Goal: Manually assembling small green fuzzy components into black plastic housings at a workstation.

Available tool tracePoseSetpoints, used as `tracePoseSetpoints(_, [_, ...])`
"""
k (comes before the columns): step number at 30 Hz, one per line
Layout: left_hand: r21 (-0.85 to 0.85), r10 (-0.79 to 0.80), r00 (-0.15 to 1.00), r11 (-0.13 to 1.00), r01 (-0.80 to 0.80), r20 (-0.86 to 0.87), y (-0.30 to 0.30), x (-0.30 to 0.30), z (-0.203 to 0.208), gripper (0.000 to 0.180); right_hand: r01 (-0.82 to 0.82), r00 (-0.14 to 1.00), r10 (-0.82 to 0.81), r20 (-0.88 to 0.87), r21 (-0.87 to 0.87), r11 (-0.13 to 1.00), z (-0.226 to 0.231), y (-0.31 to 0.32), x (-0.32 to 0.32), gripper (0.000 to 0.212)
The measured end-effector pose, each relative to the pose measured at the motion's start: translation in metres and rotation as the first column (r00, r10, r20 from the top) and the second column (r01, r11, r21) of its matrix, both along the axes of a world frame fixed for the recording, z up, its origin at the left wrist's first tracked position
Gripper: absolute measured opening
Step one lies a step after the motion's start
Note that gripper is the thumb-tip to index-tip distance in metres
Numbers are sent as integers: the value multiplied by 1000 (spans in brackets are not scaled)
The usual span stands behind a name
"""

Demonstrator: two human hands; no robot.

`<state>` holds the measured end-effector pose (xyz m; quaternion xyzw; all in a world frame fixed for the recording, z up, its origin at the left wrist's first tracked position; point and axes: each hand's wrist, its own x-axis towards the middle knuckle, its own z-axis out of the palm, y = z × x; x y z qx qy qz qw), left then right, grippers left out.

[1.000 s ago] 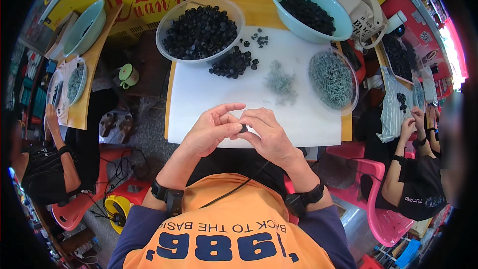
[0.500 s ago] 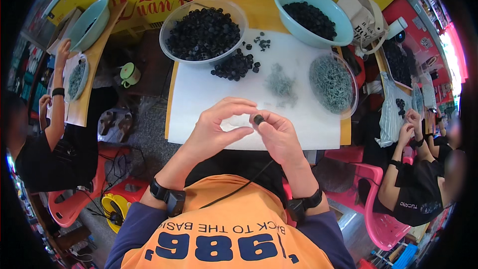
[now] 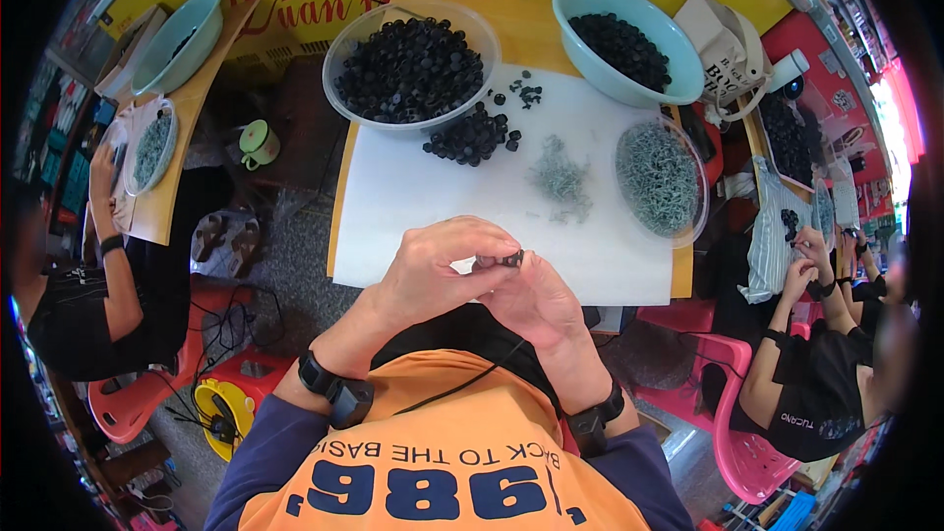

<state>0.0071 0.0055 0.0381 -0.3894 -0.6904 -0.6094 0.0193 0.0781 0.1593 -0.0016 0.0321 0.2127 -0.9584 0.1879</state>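
Note:
Above the near edge of the white sheet (image 3: 423,197), my left hand (image 3: 433,261) pinches a small dark, knob-like part (image 3: 499,261) between thumb and fingertips. My right hand (image 3: 543,303) meets it at the part's right end, its fingers drawn together and partly hidden behind the thumb and palm. Beyond my hands lies a loose pile of small black parts (image 3: 472,138), with a few smaller black pieces (image 3: 529,94) beside it. A scattering of thin grey-green pieces (image 3: 560,180), too small to name, is spread to their right.
A clear tub (image 3: 332,98) of black parts stands at the back, a pale blue basin (image 3: 688,84) of black parts at back right. A clear round tray (image 3: 704,206) holds grey-green pieces. People work at tables on both sides; a pink chair (image 3: 733,442) stands at right.
My left thumb and fingers have closed onto the dark part, which my right fingertips held before. My right hand has turned, showing more palm, and both hands have dropped slightly.

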Motion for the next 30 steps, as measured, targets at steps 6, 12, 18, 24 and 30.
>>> tracePoseSetpoints(6, [-55, 29, 998, 998, -33, -62, 0, 0, 2, 25, 66, 996, -64, 63, -39, 997, 3, -8, 2, 29])
tracePoseSetpoints(12, [-83, 19, 999, 996, -23, -51, 0, 1, -3, 24, 77, 992, -68, 105, -82, 994, -1, -9, 6, 29])
tracePoseSetpoints(18, [-83, 45, 997, 995, -51, -65, 4, 5, -6, 23, 132, 987, -118, 112, -129, 983, -4, -13, 7, 27])
tracePoseSetpoints(24, [-97, 65, 997, 993, -70, -50, 5, 6, -8, 24, 170, 983, -161, 89, -104, 980, -5, -15, 5, 26])
tracePoseSetpoints(30, [-103, 71, 993, 993, -61, 92, 3, 5, -6, 23, 142, 978, -144, 149, 21, 990, -3, -12, 3, 37])
